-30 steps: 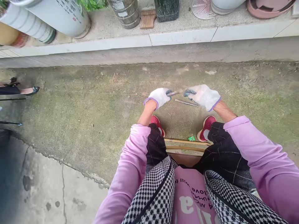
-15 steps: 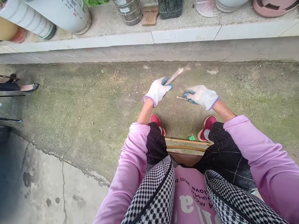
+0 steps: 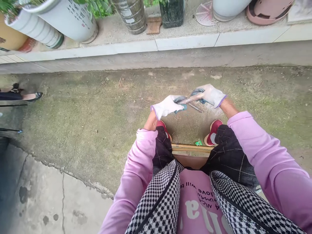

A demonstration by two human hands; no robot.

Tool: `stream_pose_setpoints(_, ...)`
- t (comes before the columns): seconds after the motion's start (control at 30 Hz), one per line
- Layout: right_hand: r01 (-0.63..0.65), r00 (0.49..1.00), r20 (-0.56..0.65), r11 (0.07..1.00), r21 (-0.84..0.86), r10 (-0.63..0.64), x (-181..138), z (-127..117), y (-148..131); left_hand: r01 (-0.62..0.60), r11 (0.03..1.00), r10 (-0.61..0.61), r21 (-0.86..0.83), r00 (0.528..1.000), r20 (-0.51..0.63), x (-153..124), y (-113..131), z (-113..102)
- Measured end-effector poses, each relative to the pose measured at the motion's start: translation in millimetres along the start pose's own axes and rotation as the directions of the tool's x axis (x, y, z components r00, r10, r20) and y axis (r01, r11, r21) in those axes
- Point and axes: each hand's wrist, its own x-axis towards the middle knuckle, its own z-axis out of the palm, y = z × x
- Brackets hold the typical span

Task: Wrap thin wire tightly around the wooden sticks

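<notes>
I wear white gloves with blue-grey fingers on both hands. My left hand (image 3: 168, 106) is closed around a pale, rough stick (image 3: 191, 98) that slants up to the right. The stick's far end is in the closed fingers of my right hand (image 3: 210, 95), so both hands meet along it. A second, thinner dark stick (image 3: 196, 108) slants down to the right from beside my left fingers. Its other end is hidden, and I cannot tell which hand holds it. Both hands are above the mossy concrete ground (image 3: 109, 107), over the space between my red shoes (image 3: 214, 131).
Along the far side runs a raised, white-tiled ledge (image 3: 187, 42) with several flowerpots (image 3: 75, 24) and a small wooden block (image 3: 154, 26). A green scrap (image 3: 198, 143) lies between my feet. At the left edge another person's foot (image 3: 32, 96) shows in a dark shoe.
My left hand has moved down and right, and its stick now tilts less steeply. My right hand has closed on the stick's far end. The view has shifted slightly.
</notes>
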Motion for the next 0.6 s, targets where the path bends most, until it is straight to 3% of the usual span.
stream_pose_setpoints(0.13,0.021,1.0,-0.002,0.992,0.121,-0.021,-20.2,25.0,-17.3,0.048,0.998,-0.057,-0.041,0.969,-0.24,-19.4,-0.9,-7.1)
stream_pose_setpoints(0.27,0.051,0.997,0.046,0.994,0.093,-0.056,-47.3,45.8,-33.8,0.102,0.974,-0.021,0.205,0.932,-0.362,-36.5,-7.3,-2.7)
stream_pose_setpoints(0.33,0.113,0.992,0.056,0.994,-0.009,-0.112,-61.7,52.7,-37.4,0.151,0.885,0.008,0.441,0.941,-0.339,-47.1,-7.1,5.8)
stream_pose_setpoints(0.4,0.163,0.986,0.046,0.978,-0.128,-0.159,-74.3,59.3,-38.1,0.186,0.726,0.003,0.662,0.962,-0.274,-57.6,-6.6,19.0)
stream_pose_setpoints(0.5,0.153,0.988,0.066,0.948,-0.278,-0.14,-84.9,70.6,-36.8,0.095,0.511,-0.006,0.854,0.994,-0.107,-67.7,-11.7,41.5)
stream_pose_setpoints(0.6,0.151,0.987,0.107,0.93,-0.335,-0.121,-83.4,78.9,-34.0,-0.009,0.488,-0.029,0.873,0.999,0.026,-68.4,-22.7,53.6)
